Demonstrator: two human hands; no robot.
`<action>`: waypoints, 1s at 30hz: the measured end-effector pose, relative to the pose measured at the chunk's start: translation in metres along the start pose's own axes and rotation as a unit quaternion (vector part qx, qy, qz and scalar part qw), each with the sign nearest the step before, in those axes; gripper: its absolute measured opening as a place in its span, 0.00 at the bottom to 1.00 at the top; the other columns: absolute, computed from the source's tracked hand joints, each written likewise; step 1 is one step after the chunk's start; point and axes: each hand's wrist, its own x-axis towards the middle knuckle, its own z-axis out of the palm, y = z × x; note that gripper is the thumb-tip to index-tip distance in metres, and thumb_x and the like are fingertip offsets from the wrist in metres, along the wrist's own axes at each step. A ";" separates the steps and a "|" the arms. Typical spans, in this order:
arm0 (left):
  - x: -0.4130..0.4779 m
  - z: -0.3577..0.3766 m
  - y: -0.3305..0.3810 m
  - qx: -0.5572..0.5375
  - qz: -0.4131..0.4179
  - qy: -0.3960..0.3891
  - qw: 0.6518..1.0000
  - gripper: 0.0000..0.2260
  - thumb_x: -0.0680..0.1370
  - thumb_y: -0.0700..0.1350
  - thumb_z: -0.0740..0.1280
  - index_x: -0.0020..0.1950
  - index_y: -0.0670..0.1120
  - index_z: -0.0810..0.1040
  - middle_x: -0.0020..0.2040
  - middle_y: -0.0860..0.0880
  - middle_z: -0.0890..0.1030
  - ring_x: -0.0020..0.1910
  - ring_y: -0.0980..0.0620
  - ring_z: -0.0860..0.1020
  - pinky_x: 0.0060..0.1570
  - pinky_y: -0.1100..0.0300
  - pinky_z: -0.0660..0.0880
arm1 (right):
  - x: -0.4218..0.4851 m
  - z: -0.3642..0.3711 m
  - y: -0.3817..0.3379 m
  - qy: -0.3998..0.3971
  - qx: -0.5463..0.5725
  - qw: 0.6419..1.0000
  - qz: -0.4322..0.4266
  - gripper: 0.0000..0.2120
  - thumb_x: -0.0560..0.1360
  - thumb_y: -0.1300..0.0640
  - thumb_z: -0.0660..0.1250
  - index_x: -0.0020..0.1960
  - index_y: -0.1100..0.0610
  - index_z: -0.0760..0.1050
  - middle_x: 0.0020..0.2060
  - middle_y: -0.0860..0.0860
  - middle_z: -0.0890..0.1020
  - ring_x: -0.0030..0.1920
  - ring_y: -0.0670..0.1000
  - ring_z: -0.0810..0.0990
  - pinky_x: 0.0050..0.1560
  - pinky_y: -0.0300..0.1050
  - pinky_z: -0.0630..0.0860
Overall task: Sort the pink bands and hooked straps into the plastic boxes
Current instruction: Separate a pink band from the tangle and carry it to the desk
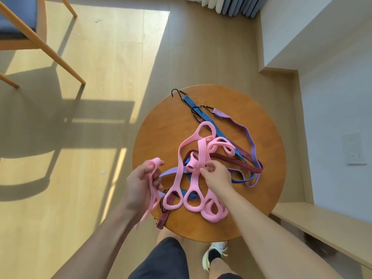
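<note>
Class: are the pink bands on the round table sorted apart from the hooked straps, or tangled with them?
Tangled: the pink bands lie heaped across the hooked straps, which show through their loops.

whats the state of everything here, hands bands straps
left hand: grips a pink band, lifted beside the table
right hand: pinches a band in the pink pile
pink pile: tangled over straps
blue strap: lying, partly buried
purple strap: lying loose
red strap: lying, partly buried
</note>
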 end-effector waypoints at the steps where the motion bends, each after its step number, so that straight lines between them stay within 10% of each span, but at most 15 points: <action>1: 0.000 -0.004 -0.001 0.014 -0.001 -0.004 1.000 0.14 0.77 0.46 0.62 0.54 0.39 0.79 0.35 0.48 0.67 0.34 0.51 0.64 0.37 0.55 0.64 | 0.011 0.003 0.002 -0.010 -0.017 1.000 0.018 0.16 0.77 0.53 0.70 0.63 0.52 0.77 0.56 0.48 0.81 0.59 0.51 0.78 0.58 0.47 0.75; 5: 0.005 -0.010 -0.005 0.167 -0.002 -0.021 0.986 0.19 0.64 0.50 0.73 0.52 0.44 0.79 0.34 0.54 0.70 0.35 0.53 0.66 0.38 0.56 0.64 | 0.035 0.019 0.001 0.011 0.001 0.999 0.033 0.13 0.74 0.51 0.72 0.56 0.52 0.82 0.53 0.49 0.83 0.53 0.52 0.80 0.52 0.48 0.78; 11: 0.017 0.002 -0.021 0.270 0.057 0.017 0.961 0.06 0.77 0.43 0.76 0.42 0.51 0.83 0.31 0.59 0.78 0.29 0.62 0.74 0.30 0.70 0.70 | 0.013 0.016 0.000 0.119 0.019 0.992 -0.043 0.04 0.75 0.52 0.72 0.47 0.52 0.83 0.45 0.48 0.84 0.49 0.52 0.80 0.50 0.51 0.78; 18: -0.003 0.039 -0.008 0.269 0.124 -0.053 0.954 0.09 0.76 0.42 0.77 0.48 0.57 0.88 0.45 0.56 0.88 0.46 0.59 0.86 0.39 0.69 0.79 | -0.050 -0.056 -0.014 -0.014 0.173 0.979 -0.105 0.06 0.77 0.63 0.70 0.47 0.53 0.83 0.41 0.50 0.86 0.47 0.51 0.85 0.45 0.47 0.82; 25: -0.035 0.089 0.016 0.427 0.275 -0.093 0.856 0.26 0.74 0.38 0.78 0.64 0.65 0.82 0.64 0.60 0.83 0.63 0.60 0.80 0.58 0.61 0.79 | -0.111 -0.129 -0.035 -0.083 0.173 0.959 -0.206 0.13 0.76 0.67 0.70 0.54 0.53 0.83 0.47 0.48 0.87 0.50 0.47 0.85 0.48 0.38 0.81; 30: -0.075 0.145 0.025 0.443 0.342 -0.129 0.819 0.13 0.74 0.40 0.79 0.57 0.53 0.88 0.49 0.55 0.88 0.48 0.55 0.85 0.45 0.58 0.83 | -0.158 -0.183 -0.047 -0.078 0.192 0.942 -0.265 0.10 0.77 0.67 0.69 0.55 0.56 0.82 0.46 0.51 0.87 0.48 0.50 0.86 0.46 0.43 0.82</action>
